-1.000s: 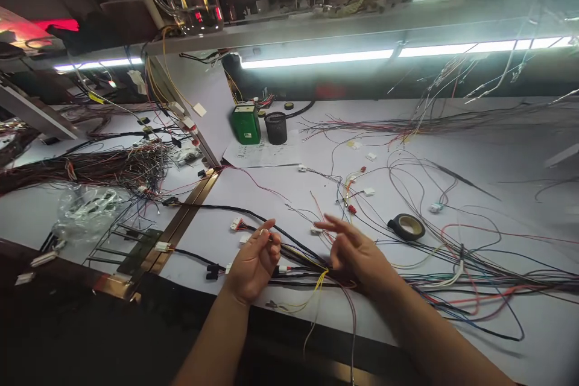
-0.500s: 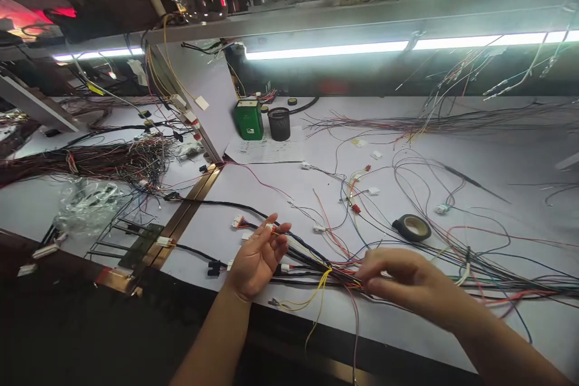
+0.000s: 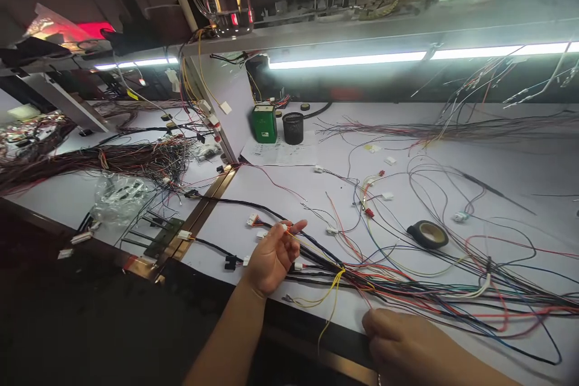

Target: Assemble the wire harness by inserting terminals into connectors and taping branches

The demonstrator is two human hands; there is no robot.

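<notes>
right hand (image 3: 398, 338) lower, on reddish wire (image 3: 367, 301)

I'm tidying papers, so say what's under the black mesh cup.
A printed sheet shows at the foot of the black mesh cup; anything directly beneath its base is covered.

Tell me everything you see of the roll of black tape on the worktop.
The roll of black tape lies flat on the white worktop, right of the picture's middle, beyond the multicoloured wire bundle. It is a thick dark ring around a tan, cardboard-looking core. Its loose end cannot be made out. Only the worktop clearly touches it; the left hand and right hand are clear of it.
</notes>
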